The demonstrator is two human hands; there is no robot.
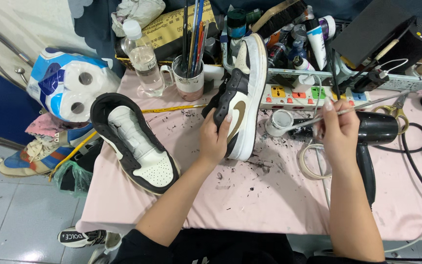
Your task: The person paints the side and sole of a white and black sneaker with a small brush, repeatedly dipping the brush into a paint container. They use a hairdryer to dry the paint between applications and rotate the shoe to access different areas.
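Left hand: fingers wrapped and clamped around the heel of a high-top sneaker, held on its side at the table's middle, thick white rubber sole facing right, smooth black and cream leather panels, a gold curved side mark.

Right hand: fingertips pinched together on a thin paintbrush, its tip resting in a small round white jar just right of the sneaker.

Second sneaker: matching pair, lying left on the table, white perforated toe, black edging.

Black hair dryer: glossy plastic, lying behind the right hand. Tape roll: pale ring, flat beneath the wrist.

Power strip: white, with orange, red, green and blue switches. Mug: ceramic, packed with upright brushes. Clear plastic bottle: white cap, paper label. Toilet-roll pack: blue and white wrapper, far left. Tray: crowded with small paint bottles and tubes.

Table: covered in pale pink cloth flecked with black specks. Floor: light grey tiles, with a worn multicoloured sneaker beside the table.
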